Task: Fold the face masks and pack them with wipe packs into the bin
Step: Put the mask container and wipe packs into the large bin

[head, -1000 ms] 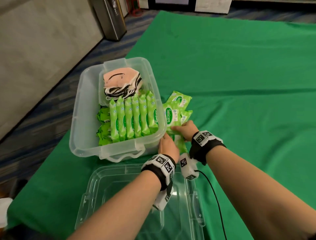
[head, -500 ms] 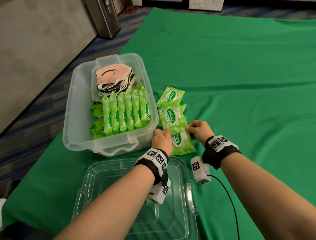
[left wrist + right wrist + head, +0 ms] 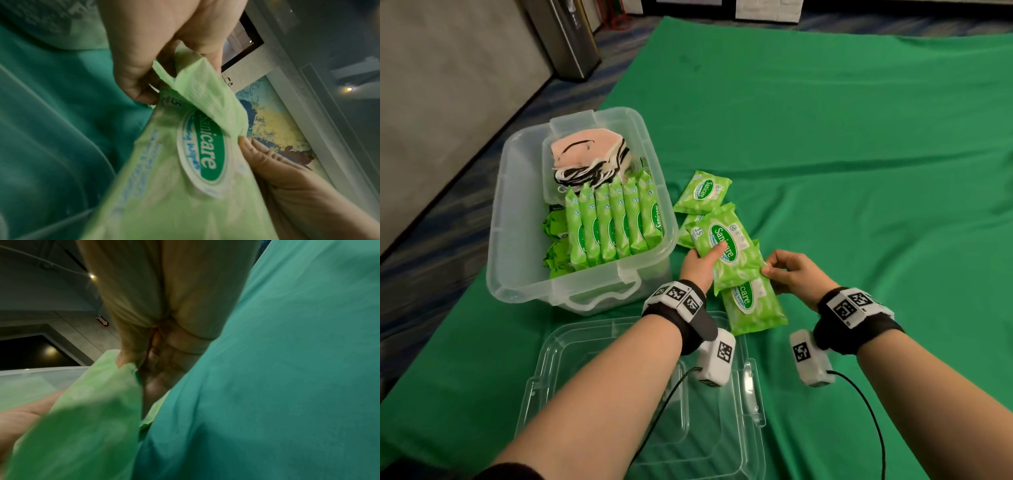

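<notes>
A clear plastic bin (image 3: 517,219) holds a stack of folded face masks (image 3: 585,161) at its far end and a row of upright green wipe packs (image 3: 613,219). Right of the bin, several wipe packs lie on the green cloth. My left hand (image 3: 702,260) grips the left edge of a green wipe pack (image 3: 729,246), thumb on its label. My right hand (image 3: 787,270) pinches the right edge of that pack. The left wrist view shows the pack (image 3: 185,162) between both hands; the right wrist view shows a thumb and finger pinching its seam (image 3: 127,368). Another pack (image 3: 753,305) lies just beneath.
The bin's clear lid (image 3: 654,394) lies flat in front of the bin, under my left forearm. More wipe packs (image 3: 702,192) rest beside the bin's right wall. Green cloth (image 3: 859,171) covers the table to the right; the floor drops off at left.
Both hands have taken hold of a wipe pack from the pile and raised it slightly off the others. The head view has shifted, so the bin sits further left.
</notes>
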### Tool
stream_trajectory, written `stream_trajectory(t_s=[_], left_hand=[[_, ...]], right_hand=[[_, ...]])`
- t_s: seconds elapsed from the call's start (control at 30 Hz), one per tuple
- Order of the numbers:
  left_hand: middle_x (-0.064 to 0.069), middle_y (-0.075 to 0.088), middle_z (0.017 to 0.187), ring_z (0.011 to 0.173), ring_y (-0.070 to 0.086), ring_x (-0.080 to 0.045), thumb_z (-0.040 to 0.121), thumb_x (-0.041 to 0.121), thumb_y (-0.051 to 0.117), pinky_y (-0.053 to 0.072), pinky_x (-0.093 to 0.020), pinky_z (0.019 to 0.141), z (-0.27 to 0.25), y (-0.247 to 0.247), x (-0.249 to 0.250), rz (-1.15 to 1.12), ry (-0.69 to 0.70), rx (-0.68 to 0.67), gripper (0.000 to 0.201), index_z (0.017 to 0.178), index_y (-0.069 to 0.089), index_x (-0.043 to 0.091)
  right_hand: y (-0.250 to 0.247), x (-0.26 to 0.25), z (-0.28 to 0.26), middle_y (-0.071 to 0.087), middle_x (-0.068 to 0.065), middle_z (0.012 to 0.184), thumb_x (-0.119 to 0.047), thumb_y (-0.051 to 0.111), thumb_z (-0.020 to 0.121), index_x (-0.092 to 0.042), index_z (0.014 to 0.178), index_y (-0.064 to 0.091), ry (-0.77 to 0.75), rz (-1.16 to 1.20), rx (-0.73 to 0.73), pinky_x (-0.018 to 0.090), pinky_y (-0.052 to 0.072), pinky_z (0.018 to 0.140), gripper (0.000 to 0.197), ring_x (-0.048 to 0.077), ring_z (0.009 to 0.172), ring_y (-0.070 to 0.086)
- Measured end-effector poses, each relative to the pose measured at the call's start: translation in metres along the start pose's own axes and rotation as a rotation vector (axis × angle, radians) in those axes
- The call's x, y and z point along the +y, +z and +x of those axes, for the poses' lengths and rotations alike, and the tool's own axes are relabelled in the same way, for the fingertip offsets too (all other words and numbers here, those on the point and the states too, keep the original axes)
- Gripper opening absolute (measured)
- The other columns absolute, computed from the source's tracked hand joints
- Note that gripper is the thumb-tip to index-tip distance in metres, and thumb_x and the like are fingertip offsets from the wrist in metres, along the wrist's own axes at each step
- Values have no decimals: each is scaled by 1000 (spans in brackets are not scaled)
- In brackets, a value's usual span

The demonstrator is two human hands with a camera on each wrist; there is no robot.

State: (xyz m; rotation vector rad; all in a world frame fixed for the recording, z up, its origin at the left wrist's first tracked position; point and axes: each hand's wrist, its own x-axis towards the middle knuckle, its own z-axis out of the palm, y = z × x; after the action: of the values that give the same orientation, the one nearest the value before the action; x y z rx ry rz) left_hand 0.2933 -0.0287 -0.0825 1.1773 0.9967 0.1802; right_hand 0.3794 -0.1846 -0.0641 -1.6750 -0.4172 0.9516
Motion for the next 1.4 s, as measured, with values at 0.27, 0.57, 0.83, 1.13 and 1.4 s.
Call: stream_trajectory(t_s=[0.27, 0.57, 0.83, 1.13, 1.4], left_hand=[[-12, 65, 113, 104, 62, -30, 83, 22, 69, 48, -50, 96, -8, 12, 3, -109, 98, 3, 33, 110, 56, 9], [-7, 22, 154, 138, 32, -28, 88, 16, 62, 30, -48, 112, -14, 10, 9, -10, 93, 38, 90, 150, -3, 19], [-1, 59, 108, 68, 45, -4, 94, 2, 46, 41, -4, 59, -11, -17, -1, 191, 95, -110, 31, 116, 63, 14], [-8, 66, 111, 101, 63, -25, 80, 19, 72, 48, -43, 95, -31, 3, 11, 139, 110, -157, 23, 100, 60, 15], [1, 59, 116, 101, 56, -13, 85, 6, 64, 43, -21, 90, -18, -28, 4, 231, 208, -81, 48, 129, 46, 10]], right_hand=[[-13, -3, -8, 52, 11, 65, 2, 53, 88, -5, 71, 51, 11, -6, 34, 18, 52, 50, 18, 5, 46, 55], [-10, 1, -16, 60, -2, 61, 3, 53, 88, -7, 71, 53, -15, -29, 66, 17, 53, 54, 20, 3, 53, 59], [-18, -9, -23, 54, -11, 50, -4, 45, 95, -13, 73, 45, -101, 216, 365, 16, 40, 44, 24, 1, 41, 47], [21, -22, 25, 55, 1, 65, -9, 57, 87, -18, 68, 50, -14, -152, 437, 36, 51, 67, 23, 20, 63, 54], [18, -51, 89, 65, 15, 96, -21, 65, 84, -7, 98, 62, 63, -604, 230, 37, 51, 87, 20, 26, 85, 61]])
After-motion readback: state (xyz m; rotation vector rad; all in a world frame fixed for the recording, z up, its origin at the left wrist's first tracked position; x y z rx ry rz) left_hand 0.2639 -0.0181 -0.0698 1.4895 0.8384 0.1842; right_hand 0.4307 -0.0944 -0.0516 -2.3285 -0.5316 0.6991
